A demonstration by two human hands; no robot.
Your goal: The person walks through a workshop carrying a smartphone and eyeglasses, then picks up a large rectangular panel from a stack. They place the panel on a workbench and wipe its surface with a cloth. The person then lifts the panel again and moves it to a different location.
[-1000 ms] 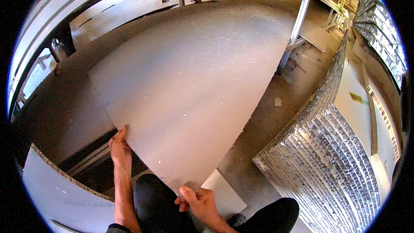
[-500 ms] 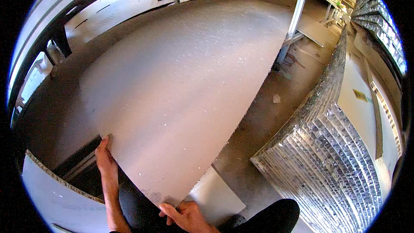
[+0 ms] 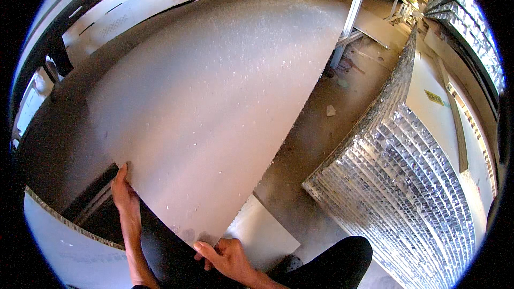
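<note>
Since a second ago both of my hands have slid lower along the near edge of the large grey sheet (image 3: 214, 101), and the sheet now fills more of my view. Around me is a workshop with a dusty concrete floor (image 3: 316, 144), a metal post (image 3: 348, 18) standing at the sheet's far right side, and a slab of shiny aluminium honeycomb panel (image 3: 407, 182) lying on the right. A smaller pale board (image 3: 262, 233) lies on the floor just under the sheet's near corner, and another honeycomb-edged white panel (image 3: 59, 241) sits at lower left. The grey sheet runs with its long axis away from me toward the far wall, its near corner pointing down at my legs. My left hand (image 3: 124, 195) lies along the left part of that edge, fingers pressed together and pointing up. My right hand (image 3: 225, 254) pinches the near corner, thumb on top and fingers curled beneath.
</note>
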